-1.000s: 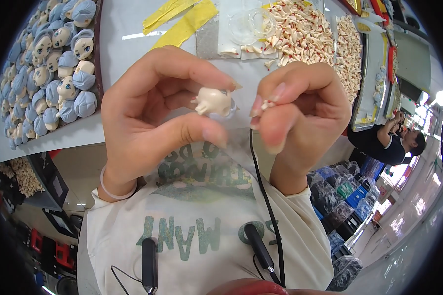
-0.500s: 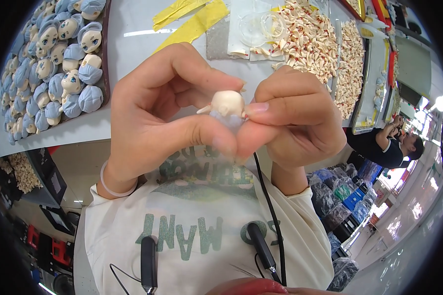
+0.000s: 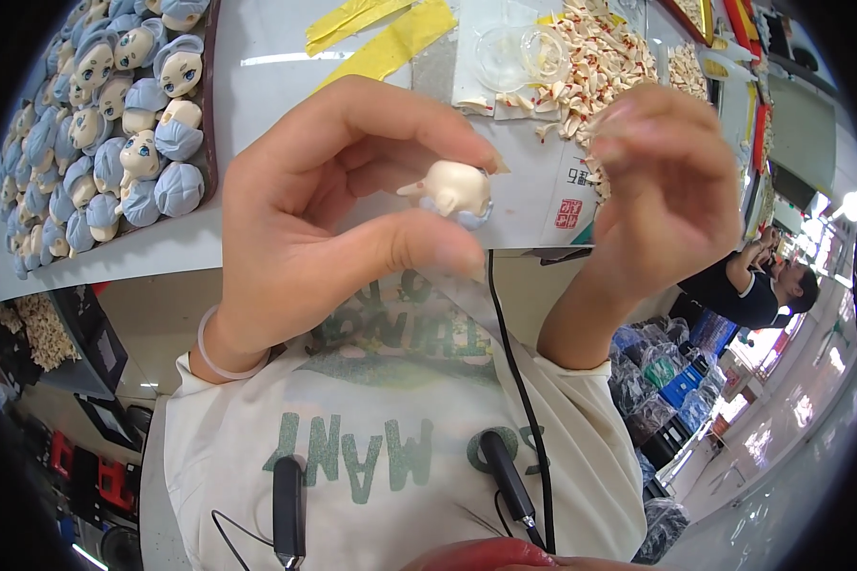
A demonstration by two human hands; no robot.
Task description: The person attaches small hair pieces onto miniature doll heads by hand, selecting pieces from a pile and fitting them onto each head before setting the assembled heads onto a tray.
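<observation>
A small cream-coloured doll head with pale blue along its lower edge is pinched between the thumb and fingers of my left hand. One pointed ear-like piece sticks out from its left side. My right hand is raised apart from it, over the near end of a pile of small curved cream pieces with red tips. Its fingers are loosely bent and somewhat blurred, and I see nothing in them.
At the left, a dark-rimmed tray holds many doll heads with blue hair and painted eyes. Yellow tape strips and clear round dishes lie at the far side. A black cable hangs before my shirt. Another person sits at the right.
My right hand has let go of the doll head and moved right and up toward the pile. My left hand keeps its hold, with the head turned slightly.
</observation>
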